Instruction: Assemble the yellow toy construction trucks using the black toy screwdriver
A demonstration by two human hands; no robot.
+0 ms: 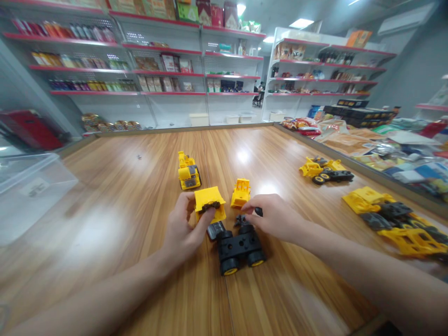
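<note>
My left hand [182, 231] grips a yellow toy dump bed [209, 202] with a small black part on it, held just above the wooden table [133, 224]. My right hand [275, 217] is closed in a pinch on a small black piece [258, 211], right of the bed. Below and between both hands lies a black toy truck chassis [240, 249] with yellow-hubbed wheels. A yellow toy cab piece [240, 192] sits just beyond my right fingers. Farther back stands a whole yellow toy truck [188, 171].
More yellow and black toy vehicles [325, 170] and loose parts [395, 217] lie at the right. A clear plastic box [28, 191] sits at the left edge. Packaged goods [385, 140] pile up beyond the right rim. Store shelves [164, 70] line the back.
</note>
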